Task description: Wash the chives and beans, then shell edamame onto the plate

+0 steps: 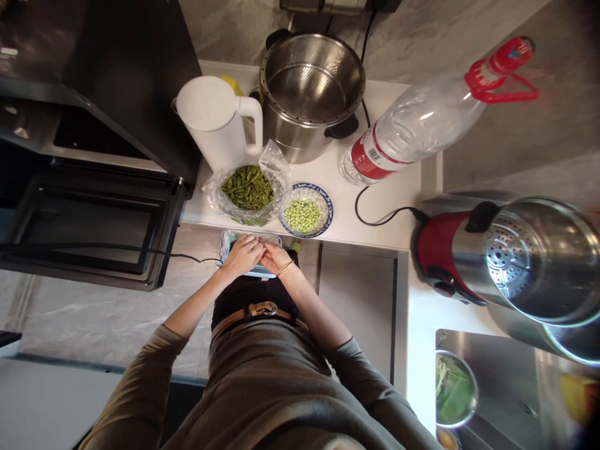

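Green pods (248, 187), some brownish, fill a clear bag (277, 164).

Arms and hands viewed from above. The left arm (190, 315) and right arm (319, 310), each in an olive-brown fabric sleeve (146, 369) ending near the elbow, reach forward and slant inward, forearms bare. The bare left hand (244, 254) and bare right hand (275, 257) meet in front of the torso (267, 381), fingers bent, fingertips together; what lies between them is hidden. A thin, gold-coloured bangle (285, 268) encircles the right wrist (291, 275)
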Motion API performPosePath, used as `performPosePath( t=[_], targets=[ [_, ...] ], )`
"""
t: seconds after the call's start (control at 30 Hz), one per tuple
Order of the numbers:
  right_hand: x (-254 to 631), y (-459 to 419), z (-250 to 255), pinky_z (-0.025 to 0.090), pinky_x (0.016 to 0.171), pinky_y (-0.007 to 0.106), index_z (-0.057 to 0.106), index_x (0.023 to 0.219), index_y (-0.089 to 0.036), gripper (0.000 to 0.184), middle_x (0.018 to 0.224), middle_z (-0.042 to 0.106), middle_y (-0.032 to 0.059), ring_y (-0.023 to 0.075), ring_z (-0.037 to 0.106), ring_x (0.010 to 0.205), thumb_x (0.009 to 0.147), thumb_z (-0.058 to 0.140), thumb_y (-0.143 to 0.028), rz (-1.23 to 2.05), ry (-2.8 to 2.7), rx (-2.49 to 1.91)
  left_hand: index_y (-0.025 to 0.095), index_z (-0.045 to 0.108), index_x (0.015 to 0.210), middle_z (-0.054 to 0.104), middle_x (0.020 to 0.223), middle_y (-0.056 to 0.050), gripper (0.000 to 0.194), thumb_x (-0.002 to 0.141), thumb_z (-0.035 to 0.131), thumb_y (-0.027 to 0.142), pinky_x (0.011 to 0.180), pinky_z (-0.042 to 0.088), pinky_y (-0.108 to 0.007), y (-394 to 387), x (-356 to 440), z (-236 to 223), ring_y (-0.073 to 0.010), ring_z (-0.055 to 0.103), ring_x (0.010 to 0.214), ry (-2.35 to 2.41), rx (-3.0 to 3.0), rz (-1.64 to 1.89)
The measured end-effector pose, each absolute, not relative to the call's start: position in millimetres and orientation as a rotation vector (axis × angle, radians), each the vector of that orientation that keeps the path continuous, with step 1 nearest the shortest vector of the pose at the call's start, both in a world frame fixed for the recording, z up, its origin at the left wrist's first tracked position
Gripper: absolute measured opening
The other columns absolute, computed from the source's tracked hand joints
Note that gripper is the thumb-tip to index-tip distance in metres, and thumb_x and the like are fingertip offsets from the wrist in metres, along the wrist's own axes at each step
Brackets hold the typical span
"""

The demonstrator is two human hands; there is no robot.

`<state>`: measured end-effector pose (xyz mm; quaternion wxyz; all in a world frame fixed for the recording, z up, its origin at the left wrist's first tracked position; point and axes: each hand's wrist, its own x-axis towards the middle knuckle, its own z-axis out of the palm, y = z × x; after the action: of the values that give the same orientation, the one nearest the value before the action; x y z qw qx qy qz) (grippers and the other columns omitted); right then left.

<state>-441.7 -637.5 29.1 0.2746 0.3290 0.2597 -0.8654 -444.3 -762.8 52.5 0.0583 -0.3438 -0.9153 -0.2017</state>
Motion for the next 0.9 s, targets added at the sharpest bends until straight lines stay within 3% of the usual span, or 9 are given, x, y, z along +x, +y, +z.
performPosePath(
  t=[0.17,0.37,0.53,0.7,0.9],
  targets=[
    [-438.8,-637.5,29.2,0.05,0.053,0.016,0.067,0.068,-0.017,0.012,0.059,0.066,-0.0027,0.0081,0.059,0.054,0.072,0.066,-0.005,-2.233,0.675,0.826,0.019,0.056,0.066,0.062,0.071,-0.006,0.034,0.094,0.038,0.025,0.072,0.037,-0.035,-769.0,-439.3,51.4,-0.0194,0.051,0.075,-2.822,-1.053,-0.689],
    [-442.0,-635.7,42.2,0.057,0.073,0.024,0.069,0.076,-0.017,0.005,0.073,0.072,0.0003,0.0107,0.066,0.068,0.074,0.072,-0.016,-2.246,0.666,0.791,0.02,0.055,0.067,0.061,0.066,-0.003,0.037,0.096,0.034,0.031,0.075,0.032,-0.036,-774.9,-438.0,52.2,-0.0183,0.051,0.073,-2.842,-0.69,-0.846],
    [-444.5,-636.3,52.5,0.057,0.082,0.029,0.07,0.075,-0.018,0.014,0.071,0.072,-0.0005,0.0116,0.067,0.071,0.068,0.08,-0.024,-2.318,0.805,0.726,0.021,0.055,0.067,0.057,0.061,-0.002,0.037,0.096,0.035,0.032,0.074,0.031,-0.034,-780.0,-439.6,56.1,-0.0191,0.051,0.071,-2.809,-0.428,-0.862],
    [-443.3,-637.9,53.7,0.059,0.079,0.033,0.068,0.069,-0.017,0.024,0.064,0.069,-0.0006,0.0114,0.064,0.063,0.061,0.084,-0.033,-2.273,0.966,0.597,0.021,0.054,0.064,0.059,0.062,-0.003,0.036,0.095,0.04,0.033,0.072,0.032,-0.034,-780.7,-444.7,61.9,-0.0197,0.052,0.072,-2.815,-0.418,-0.675],
    [-443.2,-635.9,62.6,0.06,0.067,0.028,0.068,0.072,-0.016,0.024,0.072,0.069,0.001,0.0114,0.064,0.064,0.064,0.082,-0.034,-2.207,0.98,0.465,0.021,0.054,0.064,0.059,0.062,-0.004,0.035,0.094,0.041,0.033,0.074,0.033,-0.037,-778.4,-453.6,66.8,-0.0204,0.052,0.07,-2.799,-0.318,-0.755]
  ],
)
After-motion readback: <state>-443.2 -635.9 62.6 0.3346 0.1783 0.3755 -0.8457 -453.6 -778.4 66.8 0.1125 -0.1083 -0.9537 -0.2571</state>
